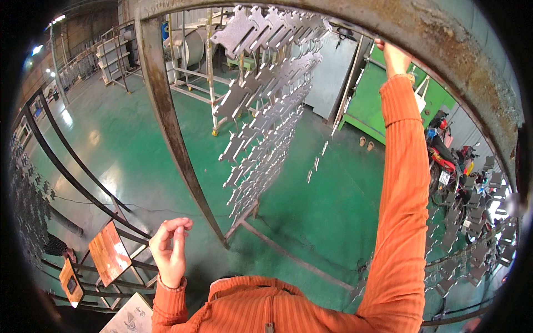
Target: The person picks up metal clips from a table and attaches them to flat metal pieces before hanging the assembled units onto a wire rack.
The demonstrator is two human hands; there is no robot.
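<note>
My left hand (pixel 169 250) is at the lower left, its fingers curled in toward the thumb, with nothing visible in them. Raised high on the right, my right hand (pixel 395 58) reaches the rusty top bar (pixel 411 25) of a metal frame. The bar hides most of its fingers, so what they hold does not show. Left of that arm, rows of flat grey metal plates (pixel 236 100) with notched edges hang one below another inside the frame. A short, thin string of small metal pieces (pixel 316 162) hangs apart from these rows.
The frame's rusty upright (pixel 172 122) stands between my left hand and the plates; a low bar (pixel 297 254) crosses near the floor. More plates (pixel 449 238) hang at the right. Wooden-topped stools (pixel 110 252) stand left. Behind are a green cabinet (pixel 363 100), motorbikes (pixel 441 155) and a wheeled rack (pixel 211 72).
</note>
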